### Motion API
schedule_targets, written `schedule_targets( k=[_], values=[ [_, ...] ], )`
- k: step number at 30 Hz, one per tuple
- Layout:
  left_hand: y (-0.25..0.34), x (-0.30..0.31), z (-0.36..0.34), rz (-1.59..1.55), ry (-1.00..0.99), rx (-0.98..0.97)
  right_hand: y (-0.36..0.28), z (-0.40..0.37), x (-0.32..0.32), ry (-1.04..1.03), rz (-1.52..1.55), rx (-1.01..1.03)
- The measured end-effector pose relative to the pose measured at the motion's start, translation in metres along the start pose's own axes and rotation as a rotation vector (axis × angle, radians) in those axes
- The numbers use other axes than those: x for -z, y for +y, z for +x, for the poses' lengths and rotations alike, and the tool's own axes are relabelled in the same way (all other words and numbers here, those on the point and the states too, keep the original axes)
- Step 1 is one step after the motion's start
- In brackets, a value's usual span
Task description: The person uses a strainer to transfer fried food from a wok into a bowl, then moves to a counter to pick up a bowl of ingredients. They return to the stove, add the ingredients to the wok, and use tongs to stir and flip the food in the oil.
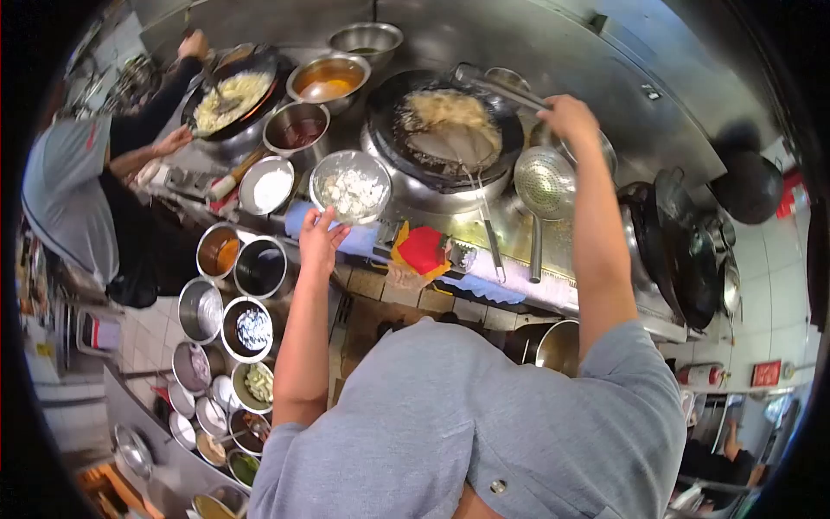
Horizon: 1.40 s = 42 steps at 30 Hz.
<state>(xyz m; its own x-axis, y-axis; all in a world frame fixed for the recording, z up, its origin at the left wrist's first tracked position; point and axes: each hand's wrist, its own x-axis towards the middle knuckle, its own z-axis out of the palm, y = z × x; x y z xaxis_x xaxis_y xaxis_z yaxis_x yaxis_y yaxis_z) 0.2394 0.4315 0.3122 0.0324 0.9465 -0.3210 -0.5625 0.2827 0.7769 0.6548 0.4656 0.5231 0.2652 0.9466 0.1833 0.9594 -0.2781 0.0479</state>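
My left hand (320, 242) has its fingers at the near rim of a metal bowl (386, 192), closed on it. White, flour-coated pieces (350, 192) lie in the bowl. My right hand (569, 119) is wrapped round a long metal utensil (506, 88) that reaches over the far right side of a black wok (512, 138); its working end cannot be made out. Pale golden food (445, 112) bubbles in oil in the wok. A wire skimmer (486, 216) rests with its head in the wok and its handle toward me. Right of the wok lies a perforated ladle (545, 183).
At the left, another person (73, 186) stirs food in a second wok (201, 130). Bowls of orange liquid (328, 80) and red sauce (296, 128) stand between the woks. A red cloth (421, 251) lies on the front edge. Several containers (251, 329) of ingredients stand lower left; stacked woks (683, 251) are right.
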Motion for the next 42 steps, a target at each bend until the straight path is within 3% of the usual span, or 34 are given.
schedule_targets(
  k=[5,6,8,14,19,21,25,30,35,38,42],
  values=[
    [-0.003,0.014,0.005,0.08,0.013,-0.062,-0.043,-0.053,0.081,0.109,0.034,0.186],
    [-0.002,0.015,0.007,0.084,0.023,-0.061,-0.049,-0.065,0.087,0.102,0.04,0.191],
    [-0.002,0.009,0.009,0.203,-0.057,-0.129,-0.058,-0.087,0.096,0.124,0.001,0.43],
    [-0.005,-0.02,0.009,0.296,-0.071,-0.255,-0.09,-0.132,0.098,0.094,-0.105,0.59],
    [-0.011,-0.027,0.013,0.296,-0.092,-0.209,-0.084,-0.128,0.09,0.071,-0.222,0.551],
    [-0.013,-0.022,0.013,0.219,-0.077,-0.157,-0.071,-0.129,0.099,0.144,-0.074,0.503],
    [-0.013,-0.012,0.012,0.169,-0.075,-0.103,-0.061,-0.133,0.113,0.105,-0.06,0.418],
    [-0.015,-0.014,0.012,0.339,-0.168,-0.231,-0.07,-0.133,0.084,0.11,-0.098,0.524],
    [-0.01,-0.011,0.01,0.25,-0.152,-0.185,-0.063,-0.135,0.1,0.1,-0.133,0.537],
    [-0.006,-0.004,0.007,0.172,-0.116,-0.115,-0.056,-0.137,0.115,0.077,0.0,0.358],
    [-0.004,0.0,0.004,0.096,-0.043,-0.071,-0.035,-0.108,0.081,0.148,0.121,0.292]
  ],
)
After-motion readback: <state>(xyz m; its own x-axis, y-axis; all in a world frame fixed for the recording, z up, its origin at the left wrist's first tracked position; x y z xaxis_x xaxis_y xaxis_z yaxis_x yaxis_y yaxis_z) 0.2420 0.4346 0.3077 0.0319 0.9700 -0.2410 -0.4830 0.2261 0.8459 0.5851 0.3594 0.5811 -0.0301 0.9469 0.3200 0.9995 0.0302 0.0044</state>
